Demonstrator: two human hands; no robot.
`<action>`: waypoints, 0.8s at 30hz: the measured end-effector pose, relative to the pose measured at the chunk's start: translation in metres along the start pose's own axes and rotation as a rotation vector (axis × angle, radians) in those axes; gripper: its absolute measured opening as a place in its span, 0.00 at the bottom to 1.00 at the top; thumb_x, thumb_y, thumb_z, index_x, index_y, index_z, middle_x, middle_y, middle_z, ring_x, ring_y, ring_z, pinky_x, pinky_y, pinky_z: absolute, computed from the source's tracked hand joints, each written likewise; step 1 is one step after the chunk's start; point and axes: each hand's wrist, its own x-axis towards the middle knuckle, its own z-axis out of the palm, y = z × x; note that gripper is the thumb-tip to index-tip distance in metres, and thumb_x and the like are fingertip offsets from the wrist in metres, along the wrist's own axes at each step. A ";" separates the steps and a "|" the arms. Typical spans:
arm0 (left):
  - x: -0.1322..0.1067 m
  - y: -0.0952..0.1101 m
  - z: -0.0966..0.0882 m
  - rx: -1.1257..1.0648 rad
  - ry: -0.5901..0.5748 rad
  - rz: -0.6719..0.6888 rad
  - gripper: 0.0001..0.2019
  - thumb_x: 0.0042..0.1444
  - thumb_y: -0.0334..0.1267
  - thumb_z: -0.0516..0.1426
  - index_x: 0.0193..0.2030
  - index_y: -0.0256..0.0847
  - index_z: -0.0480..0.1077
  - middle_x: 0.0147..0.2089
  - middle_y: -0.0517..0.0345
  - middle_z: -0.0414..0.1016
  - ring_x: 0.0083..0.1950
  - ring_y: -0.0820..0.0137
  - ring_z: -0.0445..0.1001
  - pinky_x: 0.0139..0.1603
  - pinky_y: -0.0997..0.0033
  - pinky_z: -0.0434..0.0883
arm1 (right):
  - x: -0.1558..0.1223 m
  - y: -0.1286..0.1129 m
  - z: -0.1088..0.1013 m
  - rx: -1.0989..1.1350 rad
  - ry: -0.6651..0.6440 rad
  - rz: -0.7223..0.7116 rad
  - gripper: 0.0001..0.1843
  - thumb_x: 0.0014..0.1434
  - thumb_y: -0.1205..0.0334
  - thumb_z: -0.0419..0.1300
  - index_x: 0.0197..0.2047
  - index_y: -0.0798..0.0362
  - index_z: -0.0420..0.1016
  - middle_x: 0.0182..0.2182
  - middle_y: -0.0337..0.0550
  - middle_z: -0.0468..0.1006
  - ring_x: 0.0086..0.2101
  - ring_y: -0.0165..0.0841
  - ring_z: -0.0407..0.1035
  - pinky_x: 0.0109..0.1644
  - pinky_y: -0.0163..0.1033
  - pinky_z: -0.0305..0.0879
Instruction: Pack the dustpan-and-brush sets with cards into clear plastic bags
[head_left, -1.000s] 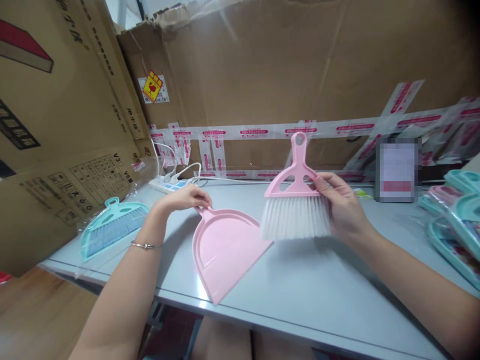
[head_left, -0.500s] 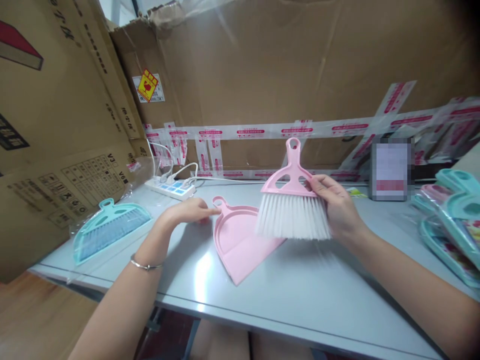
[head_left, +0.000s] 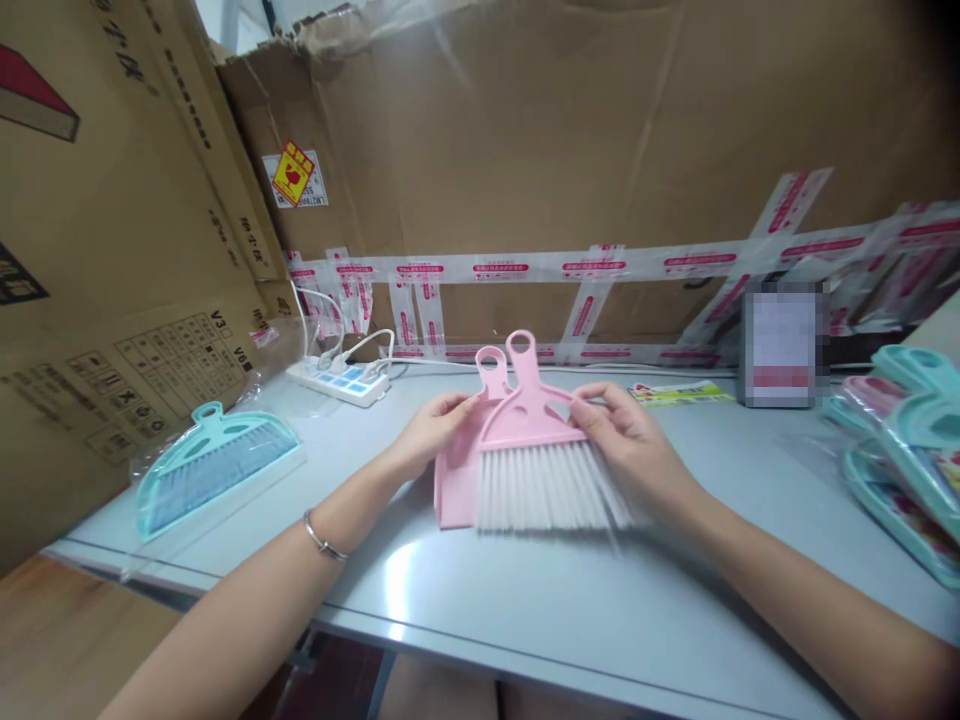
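Observation:
My right hand (head_left: pixel 626 440) grips a pink hand brush (head_left: pixel 532 415) by the right end of its head. Its white bristles point down toward me. Behind and to the left of the brush is a pink dustpan (head_left: pixel 456 480), its ringed handle standing beside the brush's own ring. My left hand (head_left: pixel 435 430) pinches the dustpan near the base of that handle, thumb on top. The brush covers most of the pan, and whether the two touch I cannot tell.
A turquoise brush-and-dustpan set (head_left: pixel 221 465) in clear plastic lies at the left. More wrapped sets (head_left: pixel 911 440) are piled at the right. A white power strip (head_left: pixel 341 380), a colourful card (head_left: pixel 682 394) and an upright device with a blurred screen (head_left: pixel 781 345) stand along the cardboard (head_left: pixel 525 130) behind.
The brush has come down and left, in front of the dustpan. My left hand has moved right and taken hold of the dustpan, which has turned so its handle points away from me.

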 end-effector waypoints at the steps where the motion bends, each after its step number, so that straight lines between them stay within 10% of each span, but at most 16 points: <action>1: -0.001 -0.001 0.004 -0.044 -0.009 0.005 0.22 0.50 0.52 0.59 0.44 0.38 0.73 0.46 0.52 0.76 0.43 0.67 0.72 0.43 0.71 0.66 | -0.003 0.001 0.004 -0.089 -0.014 -0.018 0.18 0.55 0.43 0.56 0.36 0.50 0.63 0.23 0.35 0.69 0.25 0.30 0.64 0.28 0.34 0.57; 10: -0.014 -0.005 0.031 -0.048 -0.243 -0.054 0.25 0.47 0.49 0.63 0.49 0.37 0.72 0.46 0.49 0.76 0.43 0.64 0.73 0.43 0.68 0.67 | -0.003 0.004 0.007 -0.524 0.107 -0.242 0.09 0.61 0.54 0.50 0.36 0.51 0.63 0.34 0.46 0.73 0.35 0.37 0.69 0.37 0.40 0.63; 15: -0.014 -0.003 0.030 -0.103 -0.128 -0.019 0.25 0.45 0.47 0.64 0.49 0.36 0.71 0.46 0.50 0.75 0.43 0.66 0.72 0.44 0.70 0.66 | 0.004 0.015 0.006 -0.745 0.214 -0.374 0.14 0.58 0.49 0.52 0.34 0.51 0.65 0.37 0.49 0.66 0.42 0.43 0.62 0.48 0.51 0.59; 19: -0.013 -0.003 0.028 -0.104 -0.119 -0.036 0.23 0.47 0.48 0.63 0.48 0.36 0.71 0.43 0.51 0.76 0.41 0.67 0.72 0.42 0.70 0.66 | 0.007 0.016 0.001 -0.547 0.145 -0.105 0.27 0.51 0.41 0.58 0.45 0.52 0.60 0.45 0.52 0.66 0.44 0.43 0.65 0.46 0.48 0.62; 24: -0.012 -0.007 0.030 0.013 -0.163 0.012 0.21 0.53 0.49 0.58 0.47 0.35 0.71 0.43 0.52 0.75 0.43 0.66 0.71 0.44 0.69 0.64 | 0.011 0.010 -0.003 -0.302 -0.297 0.278 0.25 0.56 0.40 0.53 0.44 0.54 0.67 0.39 0.46 0.75 0.40 0.39 0.69 0.42 0.41 0.63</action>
